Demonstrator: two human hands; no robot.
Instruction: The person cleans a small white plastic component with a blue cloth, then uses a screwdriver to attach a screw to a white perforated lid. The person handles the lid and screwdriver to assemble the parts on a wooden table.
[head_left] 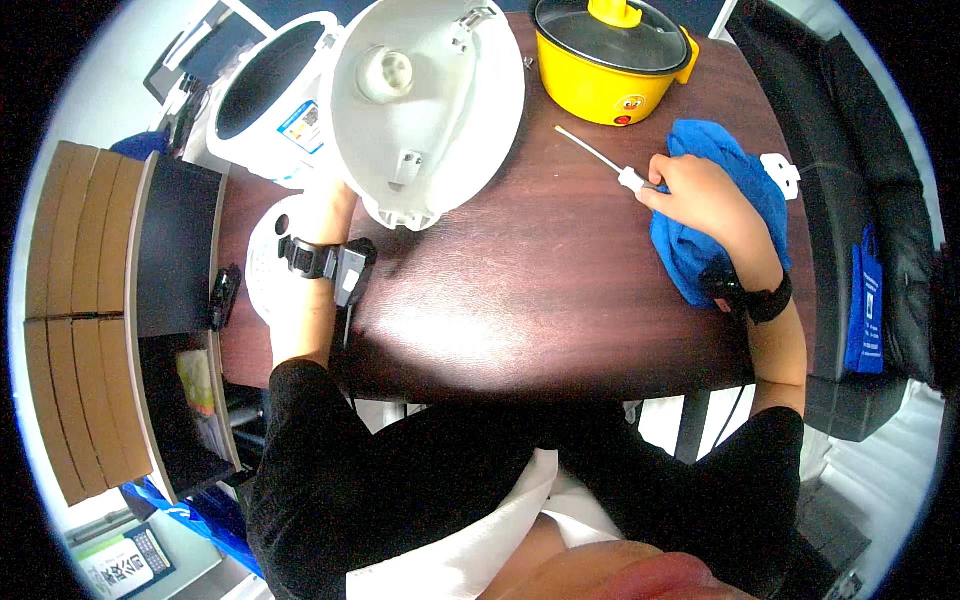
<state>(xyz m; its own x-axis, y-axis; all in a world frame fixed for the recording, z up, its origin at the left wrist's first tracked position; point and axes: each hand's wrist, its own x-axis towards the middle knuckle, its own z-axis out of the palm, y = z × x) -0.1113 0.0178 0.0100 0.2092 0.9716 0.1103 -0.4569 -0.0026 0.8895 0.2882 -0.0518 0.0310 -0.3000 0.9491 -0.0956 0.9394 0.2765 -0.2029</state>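
Note:
A white, bowl-shaped plastic cover point(450, 120) stands tilted up at the table's far left, its hollow inside facing me. A round socket and small clips show inside it. My left hand point(332, 195) grips it at its lower left edge, the fingers mostly hidden behind it. Over on the right, my right hand point(690, 188) is closed around the handle of a screwdriver point(600, 158), whose shaft points to the far left. Beneath that hand and wrist lies a crumpled blue cloth point(690, 255).
Beyond my left hand is a white appliance body point(262, 145) with a dark inside. A yellow electric pot point(590, 90) with a lid stands at the back. A white round part point(262, 260) lies by my left wrist; a white plug piece point(781, 175) sits beside the cloth.

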